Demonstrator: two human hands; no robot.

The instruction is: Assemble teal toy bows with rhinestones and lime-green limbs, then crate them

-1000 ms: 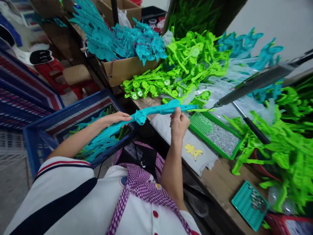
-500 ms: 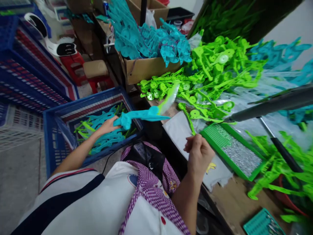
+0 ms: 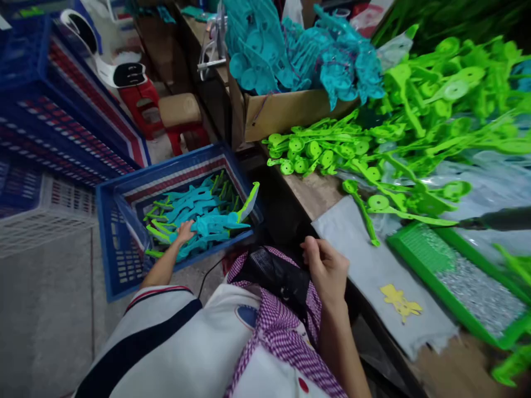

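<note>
My left hand reaches down into the blue crate, its fingers closed at the left end of a teal plastic part. A lime-green arm sticks up from the far end of that part. Beneath it in the crate lie several similar teal-and-green parts. Held near the front edge of the workbench, my right hand is curled closed. Whether anything small is inside those fingers is hidden. A grey cloth with a yellow figure lies on the bench to its right.
A green tray of small silvery pieces sits beyond the cloth. Loose lime-green parts cover the bench back. A cardboard box holds teal parts. Stacked blue crates and a red stool stand at the left.
My left hand has lowered the teal-and-green part from above the crate onto the others inside. My right hand has drawn back from the cloth toward my body. The view has shifted left.
</note>
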